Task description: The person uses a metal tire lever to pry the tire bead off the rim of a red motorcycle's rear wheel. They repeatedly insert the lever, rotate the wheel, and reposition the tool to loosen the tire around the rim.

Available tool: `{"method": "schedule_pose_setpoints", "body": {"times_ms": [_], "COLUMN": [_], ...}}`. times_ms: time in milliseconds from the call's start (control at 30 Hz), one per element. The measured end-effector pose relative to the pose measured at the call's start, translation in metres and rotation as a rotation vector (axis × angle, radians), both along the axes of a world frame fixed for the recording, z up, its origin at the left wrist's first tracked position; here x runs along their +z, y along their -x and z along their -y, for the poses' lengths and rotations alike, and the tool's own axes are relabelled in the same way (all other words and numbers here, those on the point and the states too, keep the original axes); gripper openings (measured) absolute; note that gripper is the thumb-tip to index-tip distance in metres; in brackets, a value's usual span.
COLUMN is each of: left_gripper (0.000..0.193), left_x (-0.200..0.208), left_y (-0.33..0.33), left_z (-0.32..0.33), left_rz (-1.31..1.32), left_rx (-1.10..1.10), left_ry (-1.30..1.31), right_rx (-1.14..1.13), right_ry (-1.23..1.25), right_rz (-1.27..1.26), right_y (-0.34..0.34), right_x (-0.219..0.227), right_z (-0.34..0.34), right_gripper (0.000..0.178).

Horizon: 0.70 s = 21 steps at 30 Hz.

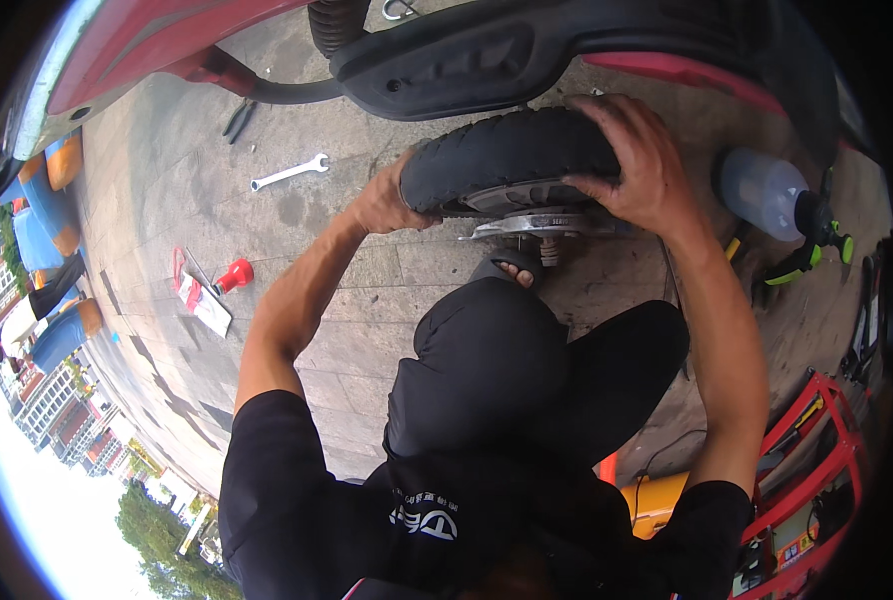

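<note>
Between my hands is a black scooter wheel (512, 155) with a treaded tyre, held upright with its metal hub (537, 222) and threaded axle facing me. My left hand (392, 200) grips the tyre's left side, its fingers partly hidden by the rubber. Around the right side curls my right hand (642, 165), fingers over the top of the tyre and thumb against its near sidewall. Just beyond the wheel is the black underside part (437, 70) of a red scooter (147, 50). My sandalled foot (515, 272) is close below the hub.
A combination wrench (290, 172) and pliers (237, 120) lie on the paving at left, near a red-handled screwdriver (235, 275) and a white-and-red packet (204, 303). To the right are a spray bottle (767, 195) and a red metal rack (807, 480) with tools.
</note>
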<state>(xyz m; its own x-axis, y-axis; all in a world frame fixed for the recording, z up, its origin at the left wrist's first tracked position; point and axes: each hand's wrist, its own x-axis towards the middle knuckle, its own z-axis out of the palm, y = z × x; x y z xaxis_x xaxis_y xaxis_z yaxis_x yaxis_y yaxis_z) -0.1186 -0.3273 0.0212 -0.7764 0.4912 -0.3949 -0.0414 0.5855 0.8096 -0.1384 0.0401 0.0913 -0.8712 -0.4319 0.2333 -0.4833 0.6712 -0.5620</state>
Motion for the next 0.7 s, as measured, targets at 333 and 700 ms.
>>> {"method": "schedule_pose_setpoints", "body": {"times_ms": [333, 700], "left_gripper": [0.067, 0.100], "left_x": [-0.010, -0.035], "left_y": [0.017, -0.024], "left_z": [-0.001, 0.004], "left_rz": [0.270, 0.058], "left_rx": [0.034, 0.102], "left_ry": [-0.131, -0.094], "right_rx": [0.022, 0.032], "right_ry": [-0.005, -0.041], "right_rz": [0.028, 0.101], "right_y": [0.004, 0.001], "right_x": [-0.001, 0.014], "right_z": [-0.004, -0.005], "right_gripper": [0.076, 0.080]}}
